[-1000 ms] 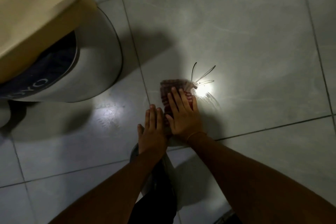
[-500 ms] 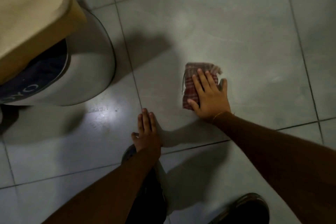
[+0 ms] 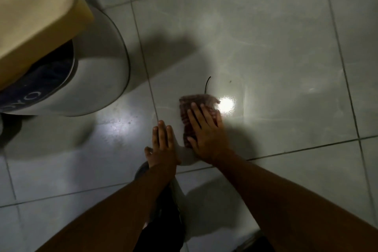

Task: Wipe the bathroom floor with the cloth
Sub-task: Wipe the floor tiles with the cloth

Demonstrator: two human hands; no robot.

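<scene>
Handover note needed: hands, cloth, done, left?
Right hand: flat, palm down, pressing the cloth onto the floor.
Left hand: flat on the tile beside it, empty, bracing.
Cloth: bunched under the right fingers, near a bright glare spot, right of the toilet base.
Done: wiping is under way; streaks show on this tile.
Left: how much floor is wiped cannot be told; carry on over the other tiles.

Your right hand lies on the cloth on the floor; your left hand just beside, the bin far left.
</scene>
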